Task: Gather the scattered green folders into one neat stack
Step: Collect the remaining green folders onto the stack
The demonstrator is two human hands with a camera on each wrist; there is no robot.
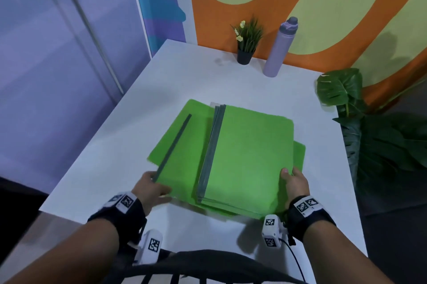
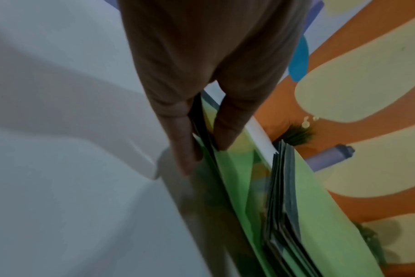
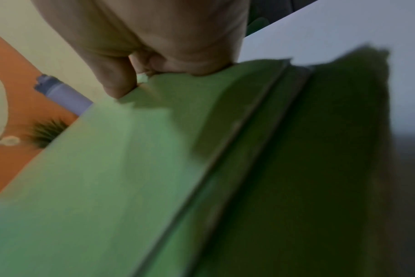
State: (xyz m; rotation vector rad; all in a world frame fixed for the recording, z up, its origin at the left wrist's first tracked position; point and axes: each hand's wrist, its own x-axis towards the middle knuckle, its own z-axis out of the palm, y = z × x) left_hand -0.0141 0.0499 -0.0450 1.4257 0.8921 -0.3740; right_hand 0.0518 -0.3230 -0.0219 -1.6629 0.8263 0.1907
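Note:
Several green folders with grey spines lie in a rough stack (image 1: 249, 154) in the middle of the white table (image 1: 120, 145). One green folder (image 1: 175, 145) lies askew under the stack and sticks out to the left. Another folder (image 1: 299, 154) peeks out on the right. My left hand (image 1: 159, 184) grips the near corner of the askew folder; in the left wrist view its fingers (image 2: 185, 150) pinch the dark spine. My right hand (image 1: 288, 175) holds the stack's near right edge, with its thumb (image 3: 116, 86) on the top cover and the other fingers hidden underneath.
A small potted plant (image 1: 246, 41) and a purple bottle (image 1: 279, 48) stand at the table's far edge by the painted wall. A large leafy plant (image 1: 369, 126) stands off the right edge. A dark chair back (image 1: 208, 267) sits at the near edge.

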